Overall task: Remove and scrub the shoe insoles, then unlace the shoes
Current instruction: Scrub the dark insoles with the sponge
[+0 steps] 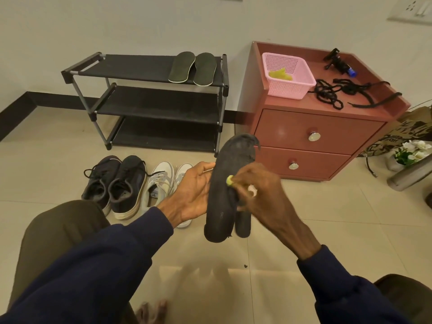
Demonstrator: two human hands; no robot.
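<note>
Left hand (194, 190) grips the black insole (224, 183) mid-length, while the right hand (261, 195) pinches a yellow-green scrubber (230, 180) against it. The insole looks light and floppy, so it likely needs backing.

This is a room in a home, by the look of it a corner where footwear is kept. A low black shoe rack (159, 106) with three fabric shelves stands against a plain pale wall, with a pair of insoles (182, 66) lying on its top shelf. In front of it, on the beige tiled floor (327, 218), sit a pair of dark shoes (124, 185) and a pair of white shoes (161, 181). Beside the rack is a reddish two-drawer cabinet (304, 132) carrying a pink plastic basket (287, 90) and loose black laces (332, 92). A wall socket plate (413, 10), a dark skirting (18, 108), a printed paper bag (397, 134) and white flowers (413, 150) complete the domestic look.
</note>
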